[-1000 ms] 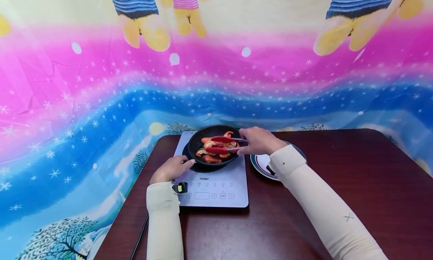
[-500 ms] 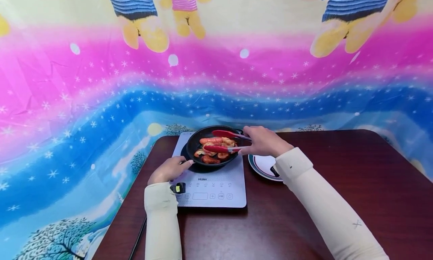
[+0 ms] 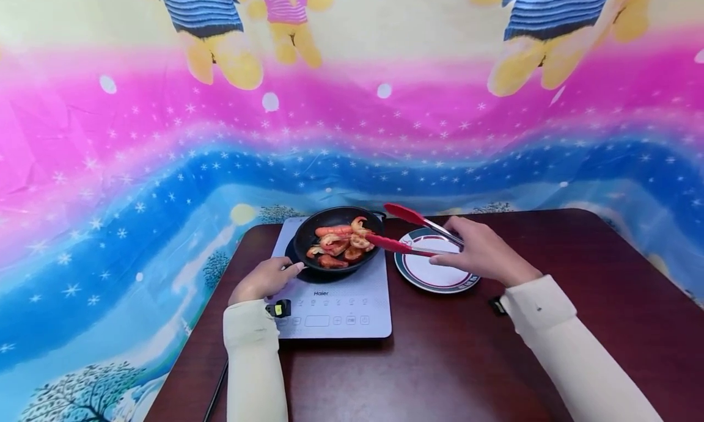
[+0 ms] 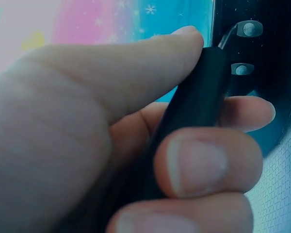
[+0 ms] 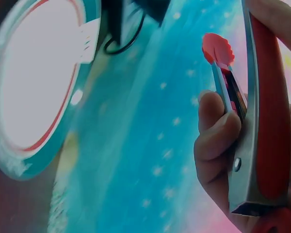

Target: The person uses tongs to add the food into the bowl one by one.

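In the head view a black frying pan (image 3: 307, 229) stands slightly tilted over the white induction cooktop (image 3: 330, 309). My left hand (image 3: 266, 280) grips its black handle (image 4: 196, 97), thumb along the top and fingers curled beneath in the left wrist view. Several reddish-orange food pieces (image 3: 332, 231) lie in the pan, one shaped like a drumstick (image 3: 332, 262). My right hand (image 3: 484, 249) holds red-tipped metal tongs (image 3: 404, 213), their arms spread wide with nothing between the tips. The lower tip overlaps the pan's right rim in this view; the upper one is above the plate's far side.
Right of the cooktop a white plate (image 3: 431, 272) with a green and red rim sits on the dark brown table (image 3: 577, 275). A black cord (image 3: 216, 388) runs along the left. A patterned cloth backdrop (image 3: 352, 141) hangs behind the table.
My right hand has moved right with the tongs, out of the pan to beside the plate, and the tongs have spread wider. My left hand stays on the handle. The food remains in the pan.
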Motion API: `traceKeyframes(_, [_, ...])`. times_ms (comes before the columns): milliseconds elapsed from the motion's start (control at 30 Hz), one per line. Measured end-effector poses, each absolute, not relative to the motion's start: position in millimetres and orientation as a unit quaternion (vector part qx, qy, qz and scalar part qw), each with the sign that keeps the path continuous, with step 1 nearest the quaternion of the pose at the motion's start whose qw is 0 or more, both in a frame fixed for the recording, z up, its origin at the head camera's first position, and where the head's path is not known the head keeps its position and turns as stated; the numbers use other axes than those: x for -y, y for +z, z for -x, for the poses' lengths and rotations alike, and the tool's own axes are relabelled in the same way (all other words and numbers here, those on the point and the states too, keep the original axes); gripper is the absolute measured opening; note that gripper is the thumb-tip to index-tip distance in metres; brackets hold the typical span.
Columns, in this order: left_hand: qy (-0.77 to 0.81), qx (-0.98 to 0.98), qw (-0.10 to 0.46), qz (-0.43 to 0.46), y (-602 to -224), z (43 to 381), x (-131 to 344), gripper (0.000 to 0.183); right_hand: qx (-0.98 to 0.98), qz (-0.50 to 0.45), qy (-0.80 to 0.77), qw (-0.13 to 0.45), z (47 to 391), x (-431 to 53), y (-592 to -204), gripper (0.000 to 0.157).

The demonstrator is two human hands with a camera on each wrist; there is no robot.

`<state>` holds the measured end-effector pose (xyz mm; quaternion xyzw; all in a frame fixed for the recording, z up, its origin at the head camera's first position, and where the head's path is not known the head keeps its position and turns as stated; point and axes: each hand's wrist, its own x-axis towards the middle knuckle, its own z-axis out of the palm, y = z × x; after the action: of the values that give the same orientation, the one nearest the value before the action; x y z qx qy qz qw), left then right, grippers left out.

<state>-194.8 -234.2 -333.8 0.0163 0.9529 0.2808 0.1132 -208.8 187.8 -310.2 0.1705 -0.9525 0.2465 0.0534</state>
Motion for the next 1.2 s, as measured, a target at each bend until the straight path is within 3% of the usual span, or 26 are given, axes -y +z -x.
traceKeyframes(533, [0.294,-0.948,0.119,-0.012,-336.1,189.2,253.4,0.039,0.958,-0.094,0.263,0.059,180.0,-283.2,-381.7,0.085])
traceKeyframes(1200, [0.3,-0.946,0.12,-0.026,-335.2,193.0,248.3,0.037,0.96,-0.082,0.266,0.027,181.6,-306.9,-406.6,0.09])
